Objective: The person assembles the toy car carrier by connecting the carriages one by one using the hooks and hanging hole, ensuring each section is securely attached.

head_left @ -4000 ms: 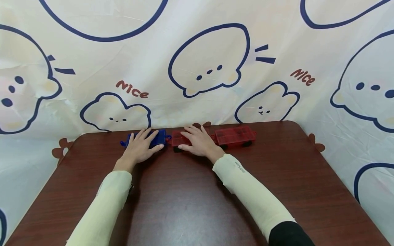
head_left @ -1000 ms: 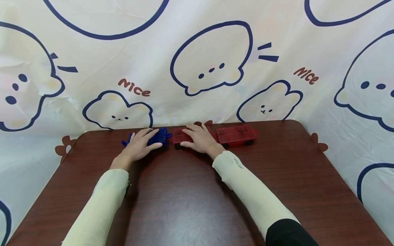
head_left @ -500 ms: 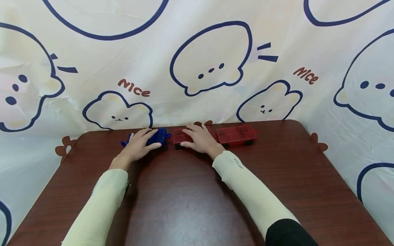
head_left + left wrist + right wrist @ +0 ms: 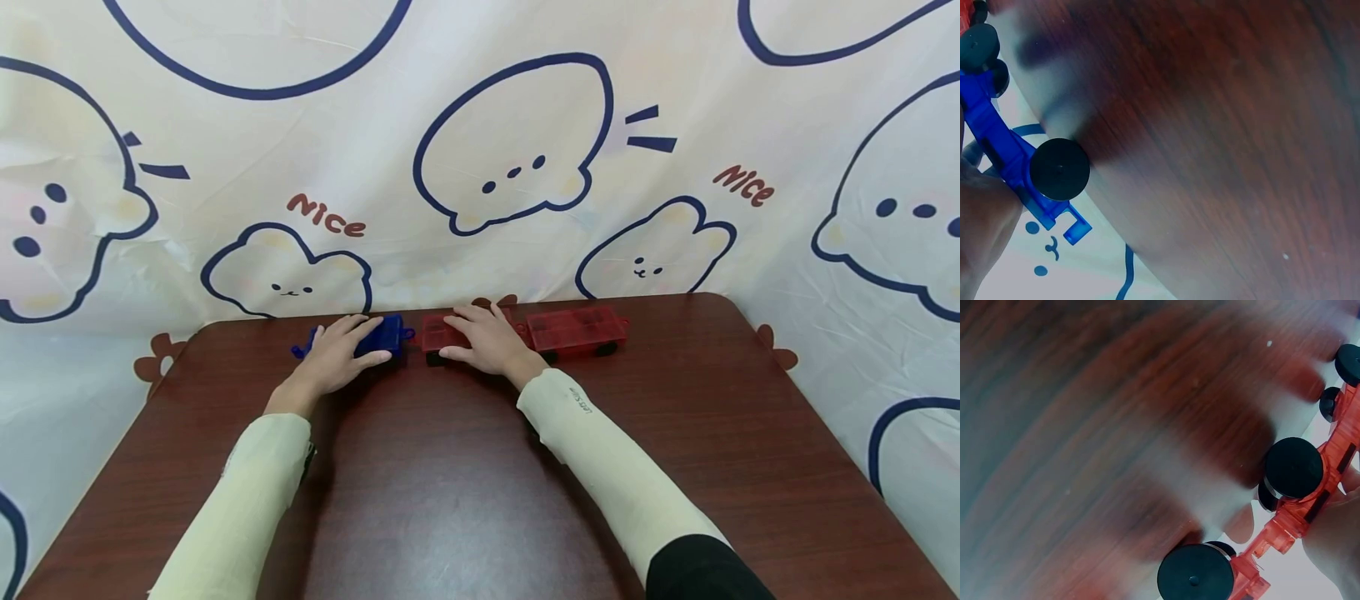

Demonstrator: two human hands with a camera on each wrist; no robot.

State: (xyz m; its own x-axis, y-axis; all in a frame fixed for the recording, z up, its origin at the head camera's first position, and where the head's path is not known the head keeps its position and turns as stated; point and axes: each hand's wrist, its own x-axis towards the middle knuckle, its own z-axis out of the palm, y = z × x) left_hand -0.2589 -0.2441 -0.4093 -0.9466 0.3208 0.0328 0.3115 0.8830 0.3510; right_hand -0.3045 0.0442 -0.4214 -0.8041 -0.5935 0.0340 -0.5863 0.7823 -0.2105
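Two "Nice" prints (image 4: 326,215) | fingers (image 4: 365,329) pinching: left hand (image 4: 330,360), blue wagon (image 4: 387,337); right hand (image 4: 489,343), one red wagon (image 4: 437,332)

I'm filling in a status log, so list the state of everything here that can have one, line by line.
Blue toy car: upright, wheels down, partly covered; whether coupled, cannot tell.
Middle red toy car: upright, wheels down, partly covered.
End red toy car: upright, wheels down, mostly uncovered.
Left hand: holding the blue toy car from above.
Right hand: holding the middle red toy car from above.
Printed cloth: hung up, creased.
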